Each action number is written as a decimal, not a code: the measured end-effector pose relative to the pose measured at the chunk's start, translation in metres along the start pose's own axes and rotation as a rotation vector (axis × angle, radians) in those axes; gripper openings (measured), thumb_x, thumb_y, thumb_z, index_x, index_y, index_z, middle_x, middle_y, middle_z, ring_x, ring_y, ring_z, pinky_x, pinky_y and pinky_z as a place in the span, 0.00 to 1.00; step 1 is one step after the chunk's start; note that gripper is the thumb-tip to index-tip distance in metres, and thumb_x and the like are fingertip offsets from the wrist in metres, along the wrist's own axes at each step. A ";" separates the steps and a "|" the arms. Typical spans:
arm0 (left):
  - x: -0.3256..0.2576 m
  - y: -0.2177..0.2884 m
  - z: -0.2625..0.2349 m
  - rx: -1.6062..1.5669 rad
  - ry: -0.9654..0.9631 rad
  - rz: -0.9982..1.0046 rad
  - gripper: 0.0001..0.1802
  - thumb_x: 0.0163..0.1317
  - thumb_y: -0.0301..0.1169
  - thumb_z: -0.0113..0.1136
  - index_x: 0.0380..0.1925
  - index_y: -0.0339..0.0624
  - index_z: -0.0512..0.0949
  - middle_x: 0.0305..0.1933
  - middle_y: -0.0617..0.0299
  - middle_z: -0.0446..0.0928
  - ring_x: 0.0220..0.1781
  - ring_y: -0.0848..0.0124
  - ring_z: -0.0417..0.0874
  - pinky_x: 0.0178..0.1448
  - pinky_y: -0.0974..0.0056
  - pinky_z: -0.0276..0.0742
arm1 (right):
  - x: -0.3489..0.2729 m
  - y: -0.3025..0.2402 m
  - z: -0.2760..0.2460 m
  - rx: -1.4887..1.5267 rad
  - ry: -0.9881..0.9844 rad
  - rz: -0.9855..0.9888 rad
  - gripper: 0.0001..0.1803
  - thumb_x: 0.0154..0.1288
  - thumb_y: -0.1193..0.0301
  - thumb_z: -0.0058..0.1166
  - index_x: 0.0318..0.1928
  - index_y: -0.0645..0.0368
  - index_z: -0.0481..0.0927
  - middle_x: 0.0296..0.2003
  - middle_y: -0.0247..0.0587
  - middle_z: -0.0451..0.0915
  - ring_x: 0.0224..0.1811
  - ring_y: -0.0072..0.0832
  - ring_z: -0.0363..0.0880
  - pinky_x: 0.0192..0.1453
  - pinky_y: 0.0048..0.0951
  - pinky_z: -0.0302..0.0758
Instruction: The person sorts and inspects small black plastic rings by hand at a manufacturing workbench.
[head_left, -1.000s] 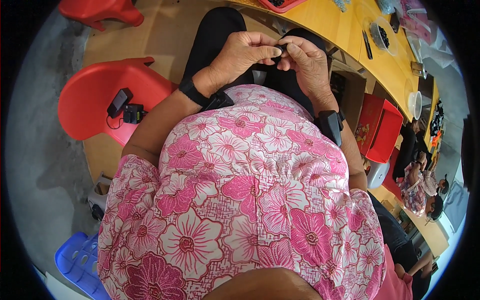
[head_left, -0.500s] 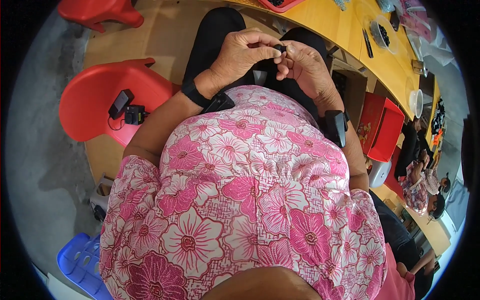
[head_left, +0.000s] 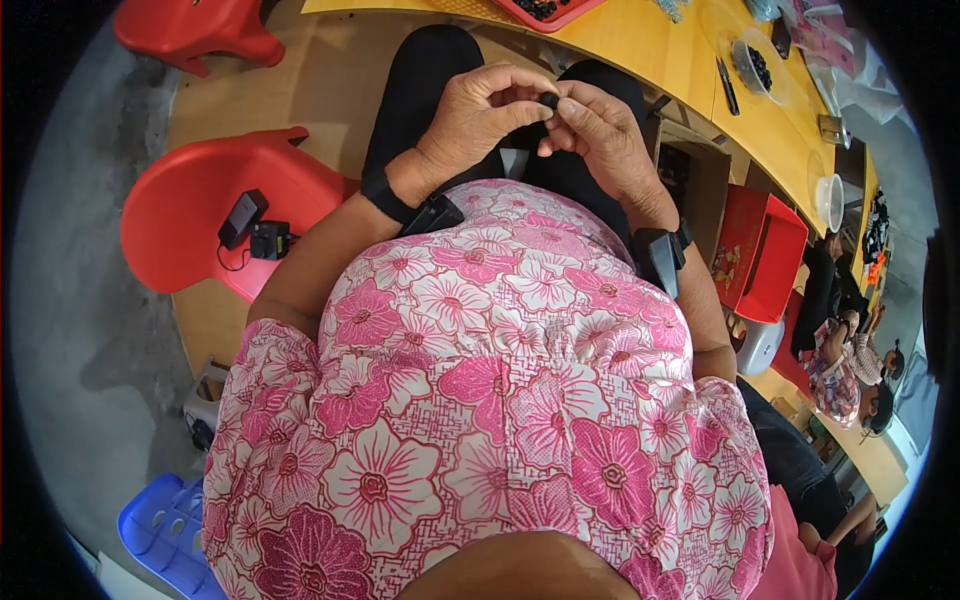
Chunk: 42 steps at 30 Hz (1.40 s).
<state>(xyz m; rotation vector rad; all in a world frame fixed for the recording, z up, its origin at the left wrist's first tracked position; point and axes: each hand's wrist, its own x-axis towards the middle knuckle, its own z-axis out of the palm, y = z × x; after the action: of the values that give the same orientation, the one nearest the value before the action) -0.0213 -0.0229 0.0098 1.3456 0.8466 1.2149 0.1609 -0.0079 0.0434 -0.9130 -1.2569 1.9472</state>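
Observation:
Above my lap, both hands meet at a small round black piece (head_left: 549,100), too small to make out its kind. My left hand (head_left: 478,115) pinches it between thumb and forefinger. My right hand (head_left: 603,130) closes on the piece from the other side, thumb and forefinger pressed together, the other fingers curled in. The fingertips hide part of it. Black bands with dark boxes are strapped on both wrists.
A yellow table (head_left: 650,45) runs along the far right, with a red tray (head_left: 545,22) of black pieces, a clear bowl (head_left: 752,62) of black pieces and a black pen (head_left: 728,88). A red chair (head_left: 170,215) holding small black devices (head_left: 255,230) stands left. Other people sit far right.
Both hands, still together on the black piece, have shifted slightly left in the picture. The view has tilted a little, showing more of the red tray.

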 end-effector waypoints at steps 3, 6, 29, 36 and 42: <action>0.002 0.000 0.003 -0.145 -0.003 -0.019 0.17 0.57 0.26 0.64 0.47 0.37 0.77 0.35 0.67 0.77 0.38 0.81 0.78 0.41 0.77 0.76 | -0.002 -0.005 -0.001 -0.225 0.020 -0.074 0.12 0.69 0.66 0.48 0.42 0.65 0.75 0.28 0.34 0.74 0.29 0.19 0.76 0.36 0.23 0.79; 0.002 0.002 0.002 -0.167 -0.118 -0.100 0.24 0.59 0.27 0.62 0.55 0.35 0.70 0.39 0.66 0.75 0.42 0.79 0.78 0.48 0.74 0.77 | -0.005 -0.013 0.001 -0.515 0.031 -0.175 0.11 0.69 0.69 0.48 0.45 0.64 0.73 0.32 0.37 0.75 0.31 0.22 0.79 0.36 0.23 0.79; 0.003 0.010 0.013 -0.190 -0.109 -0.139 0.22 0.65 0.28 0.55 0.58 0.33 0.68 0.40 0.64 0.75 0.40 0.78 0.78 0.45 0.73 0.77 | -0.002 0.001 0.007 -0.469 0.176 -0.281 0.07 0.68 0.76 0.45 0.43 0.64 0.74 0.30 0.38 0.75 0.27 0.25 0.77 0.33 0.24 0.78; 0.007 -0.006 0.001 -0.181 0.039 -0.227 0.25 0.65 0.30 0.54 0.61 0.35 0.65 0.37 0.68 0.72 0.36 0.82 0.73 0.45 0.73 0.76 | -0.006 -0.021 -0.033 0.453 0.029 -0.107 0.15 0.68 0.61 0.49 0.43 0.62 0.74 0.30 0.35 0.70 0.24 0.19 0.66 0.36 0.30 0.79; -0.004 -0.026 -0.022 -0.133 -0.048 -0.490 0.23 0.66 0.30 0.53 0.60 0.36 0.67 0.35 0.70 0.70 0.35 0.82 0.73 0.44 0.73 0.73 | -0.005 -0.059 -0.084 0.329 0.331 -0.246 0.12 0.68 0.63 0.49 0.41 0.60 0.72 0.28 0.33 0.69 0.23 0.19 0.65 0.36 0.31 0.78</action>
<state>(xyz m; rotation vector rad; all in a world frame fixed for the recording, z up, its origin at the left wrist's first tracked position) -0.0393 -0.0176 -0.0182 0.9787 0.9726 0.8349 0.2409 0.0491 0.0743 -0.8254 -0.7893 1.6619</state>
